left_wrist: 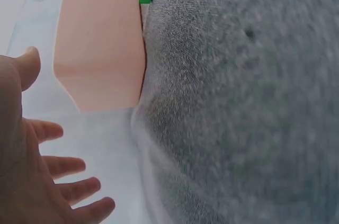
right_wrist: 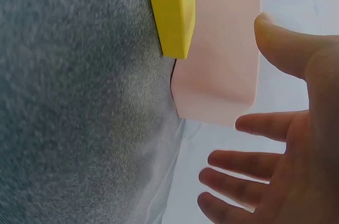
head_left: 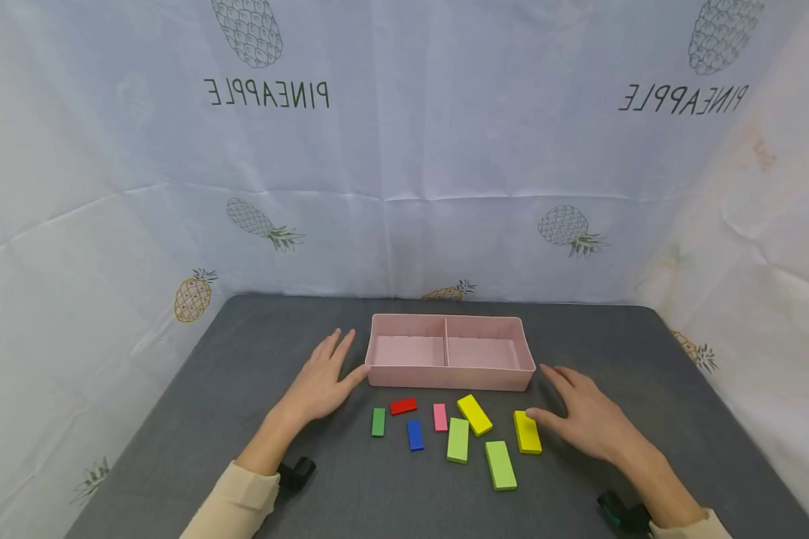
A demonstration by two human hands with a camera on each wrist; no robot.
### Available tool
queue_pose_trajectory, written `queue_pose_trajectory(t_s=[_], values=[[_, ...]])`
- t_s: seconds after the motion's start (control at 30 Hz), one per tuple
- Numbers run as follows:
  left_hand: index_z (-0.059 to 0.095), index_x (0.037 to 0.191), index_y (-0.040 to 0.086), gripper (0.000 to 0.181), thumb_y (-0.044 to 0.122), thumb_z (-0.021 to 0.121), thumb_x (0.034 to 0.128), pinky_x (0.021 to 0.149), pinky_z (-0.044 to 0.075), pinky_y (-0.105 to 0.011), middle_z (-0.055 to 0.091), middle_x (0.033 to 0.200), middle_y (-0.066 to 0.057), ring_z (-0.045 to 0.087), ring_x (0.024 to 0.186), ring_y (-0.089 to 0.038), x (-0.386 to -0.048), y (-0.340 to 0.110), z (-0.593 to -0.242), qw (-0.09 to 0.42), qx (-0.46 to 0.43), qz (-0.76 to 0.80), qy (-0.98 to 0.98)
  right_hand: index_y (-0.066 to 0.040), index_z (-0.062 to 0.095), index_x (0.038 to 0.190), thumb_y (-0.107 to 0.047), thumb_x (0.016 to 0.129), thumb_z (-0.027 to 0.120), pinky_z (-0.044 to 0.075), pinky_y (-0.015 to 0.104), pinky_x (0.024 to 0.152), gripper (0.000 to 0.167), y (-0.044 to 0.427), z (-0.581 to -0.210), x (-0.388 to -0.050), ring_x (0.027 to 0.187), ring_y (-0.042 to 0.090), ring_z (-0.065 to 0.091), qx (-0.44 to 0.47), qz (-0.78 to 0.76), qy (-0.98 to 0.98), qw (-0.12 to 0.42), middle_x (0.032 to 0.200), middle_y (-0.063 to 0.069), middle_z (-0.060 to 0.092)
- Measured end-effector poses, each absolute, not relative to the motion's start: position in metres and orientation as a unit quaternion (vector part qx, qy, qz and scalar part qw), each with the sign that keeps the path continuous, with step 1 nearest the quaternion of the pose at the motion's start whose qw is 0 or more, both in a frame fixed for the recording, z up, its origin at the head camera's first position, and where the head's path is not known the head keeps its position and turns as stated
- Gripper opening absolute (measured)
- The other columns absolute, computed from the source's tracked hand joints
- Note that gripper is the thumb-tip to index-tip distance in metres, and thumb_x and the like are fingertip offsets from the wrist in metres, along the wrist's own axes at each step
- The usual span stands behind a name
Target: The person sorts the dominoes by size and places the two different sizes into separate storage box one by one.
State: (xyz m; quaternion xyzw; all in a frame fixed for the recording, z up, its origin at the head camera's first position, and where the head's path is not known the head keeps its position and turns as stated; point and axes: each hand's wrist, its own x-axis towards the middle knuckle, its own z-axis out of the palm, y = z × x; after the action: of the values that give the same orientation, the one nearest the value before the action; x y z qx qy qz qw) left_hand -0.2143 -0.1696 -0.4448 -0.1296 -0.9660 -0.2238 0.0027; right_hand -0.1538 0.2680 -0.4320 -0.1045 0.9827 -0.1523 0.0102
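Note:
A pink box [head_left: 450, 378] with two compartments sits toward the back of the table. My left hand [head_left: 320, 380] hovers at its left side, fingers spread and holding nothing; the thumb comes close to the box's corner. On the other side, my right hand [head_left: 583, 412] is held with its fingers extended and nothing in it, near a yellow block [head_left: 528, 434]. In front of the box lie another yellow block [head_left: 475, 415], two light green blocks [head_left: 458, 440], and smaller green [head_left: 378, 422], red [head_left: 403, 406], blue [head_left: 415, 435] and pink [head_left: 440, 418] blocks.
The dark grey table [head_left: 243, 419] bears the box and blocks. White cloth [head_left: 391, 150] printed with pineapples hangs behind it and on both sides. A dark strap device [head_left: 297, 474] sits under the left wrist, and a similar one [head_left: 622, 513] under the right.

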Motion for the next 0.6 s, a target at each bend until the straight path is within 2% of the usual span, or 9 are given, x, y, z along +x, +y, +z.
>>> queue_pose_trajectory(t_s=[0.17,0.6], values=[[0.023,0.163,0.013,0.079,0.053,0.053,0.1024,0.114,0.022,-0.068,0.019,0.166,-0.021,0.02,0.151,-0.044,-0.217,-0.166,-0.445,-0.007,-0.121,-0.264,-0.957,-0.002,0.044,0.151,-0.067,0.089,0.065,0.041,0.072,0.093,0.092,0.265,-0.431,-0.151,0.132,0.053,0.043,-0.105,-0.18,0.978,0.028,0.147,0.03,0.044],[0.028,0.162,0.015,0.073,0.048,0.055,0.1031,0.115,0.026,-0.063,0.029,0.163,-0.018,0.03,0.148,-0.038,-0.227,-0.156,-0.445,-0.021,-0.13,-0.356,-0.925,-0.008,0.055,0.144,-0.058,0.088,0.072,0.046,0.063,0.096,0.076,0.264,-0.437,-0.148,0.124,0.039,0.055,-0.129,-0.24,0.961,0.052,0.137,0.014,0.056]])
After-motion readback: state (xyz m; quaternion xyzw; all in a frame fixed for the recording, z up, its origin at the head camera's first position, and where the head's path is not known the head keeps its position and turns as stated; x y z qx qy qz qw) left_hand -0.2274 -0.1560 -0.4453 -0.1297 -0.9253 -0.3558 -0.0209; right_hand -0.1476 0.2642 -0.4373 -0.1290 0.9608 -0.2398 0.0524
